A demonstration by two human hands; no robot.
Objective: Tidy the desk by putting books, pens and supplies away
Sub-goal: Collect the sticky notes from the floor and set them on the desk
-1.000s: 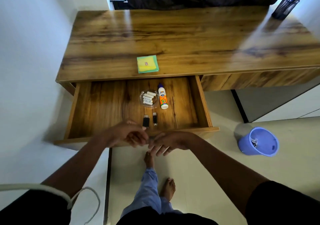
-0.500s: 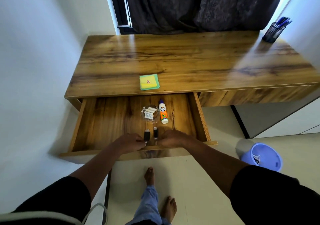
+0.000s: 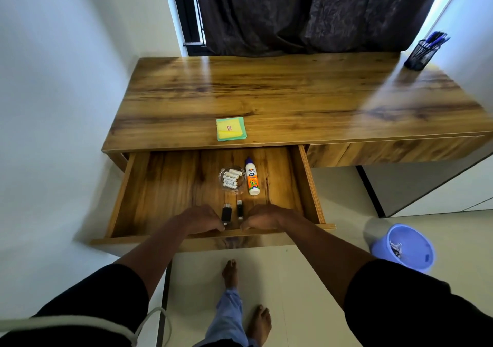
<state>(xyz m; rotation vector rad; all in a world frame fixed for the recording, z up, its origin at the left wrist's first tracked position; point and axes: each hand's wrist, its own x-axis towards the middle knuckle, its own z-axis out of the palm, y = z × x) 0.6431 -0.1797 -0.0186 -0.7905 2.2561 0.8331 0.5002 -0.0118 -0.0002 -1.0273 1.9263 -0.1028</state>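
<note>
Both hands have come up from below onto the drawer's front edge.
The left hand point(image 3: 202, 220) and right hand point(image 3: 262, 217) curl over the open drawer point(image 3: 160, 186) front; sticky notes point(image 3: 231, 128) lie at the desk's point(image 3: 293, 93) front edge.

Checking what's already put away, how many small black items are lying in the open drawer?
2. Both lie near the drawer front, side by side between the hands: one by the left hand, the other by the right hand.

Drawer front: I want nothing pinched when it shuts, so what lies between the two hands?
In the head view, two small black items lie between the left hand and right hand.
</note>
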